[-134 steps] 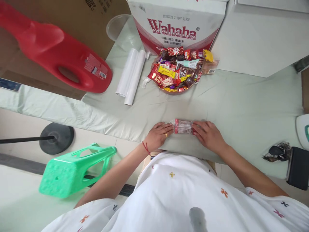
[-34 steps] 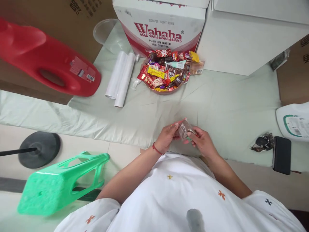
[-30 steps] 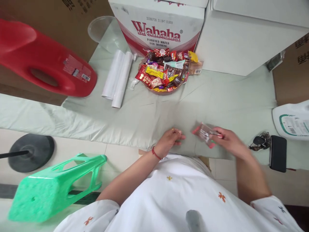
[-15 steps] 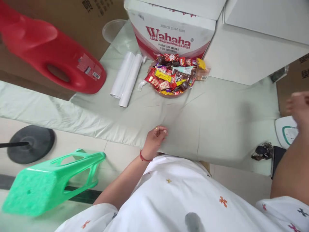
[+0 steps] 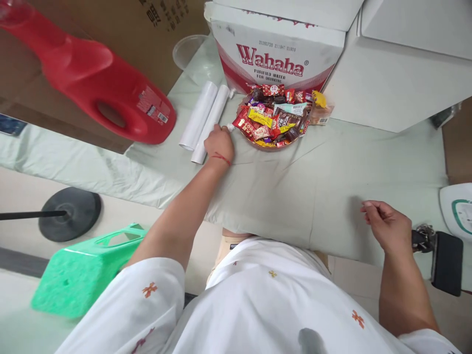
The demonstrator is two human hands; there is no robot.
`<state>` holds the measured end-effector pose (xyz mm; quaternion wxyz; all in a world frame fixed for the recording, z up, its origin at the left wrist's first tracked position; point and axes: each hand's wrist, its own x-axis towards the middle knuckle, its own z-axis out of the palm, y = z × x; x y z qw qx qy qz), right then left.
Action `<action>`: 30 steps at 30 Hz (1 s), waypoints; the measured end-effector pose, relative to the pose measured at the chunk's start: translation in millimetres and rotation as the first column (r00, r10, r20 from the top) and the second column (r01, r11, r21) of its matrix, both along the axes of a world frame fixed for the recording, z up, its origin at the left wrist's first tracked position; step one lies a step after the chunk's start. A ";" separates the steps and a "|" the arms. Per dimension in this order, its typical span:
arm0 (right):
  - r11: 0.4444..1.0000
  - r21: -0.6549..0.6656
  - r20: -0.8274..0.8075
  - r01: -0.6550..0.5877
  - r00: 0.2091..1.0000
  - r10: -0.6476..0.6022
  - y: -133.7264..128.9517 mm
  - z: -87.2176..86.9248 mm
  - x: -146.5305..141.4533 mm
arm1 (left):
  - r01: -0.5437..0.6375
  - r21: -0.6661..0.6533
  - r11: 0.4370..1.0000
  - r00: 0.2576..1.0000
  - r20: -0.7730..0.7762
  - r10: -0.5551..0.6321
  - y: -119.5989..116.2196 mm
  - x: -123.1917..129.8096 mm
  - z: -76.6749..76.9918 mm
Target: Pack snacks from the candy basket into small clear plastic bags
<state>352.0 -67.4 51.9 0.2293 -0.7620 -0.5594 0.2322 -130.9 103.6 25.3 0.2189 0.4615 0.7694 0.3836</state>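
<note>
My left hand [image 5: 220, 142] reaches over the cloth-covered table, its fingers curled down at the right side of the nearer white paper roll [image 5: 211, 124]. What its fingertips hold, if anything, is hidden; a small white crumpled piece [image 5: 230, 127] lies right by them. The second white roll [image 5: 199, 115] lies alongside. To the right of that hand is a bowl [image 5: 271, 146] heaped with wrapped candies [image 5: 260, 118]. My right hand [image 5: 387, 223] hovers over the table's right part, fingers bent and thumb near them, with nothing visible in it.
A red jug [image 5: 129, 103] stands at the left and a Wahaha carton [image 5: 276, 54] behind the bowl. A clear plastic container [image 5: 190, 54] is at the back. Keys [image 5: 424, 237], a black phone [image 5: 447, 263] and a white device [image 5: 457, 211] are at right; a green stool [image 5: 73, 275] is lower left.
My left hand has moved forward from the table's front edge to the paper rolls. My right hand has come in leftward and down from the far right. The view has shifted slightly.
</note>
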 end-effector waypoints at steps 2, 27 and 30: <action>0.999 -0.018 -0.073 0.041 0.996 -0.043 -0.9 6.7 -12.8 | 0.007 -0.019 1.000 0.999 0.049 -0.006 -17.0 0.2 2.0; 0.873 -0.400 -0.915 -0.280 0.175 -0.363 59.3 15.7 -136.6 | 0.445 -0.039 0.895 0.871 0.250 -0.423 -183.3 62.2 26.4; 0.910 -0.356 -0.933 -0.213 0.136 -0.333 62.8 13.0 -127.4 | 0.474 -0.061 0.879 0.836 0.344 -0.427 -185.3 68.0 26.7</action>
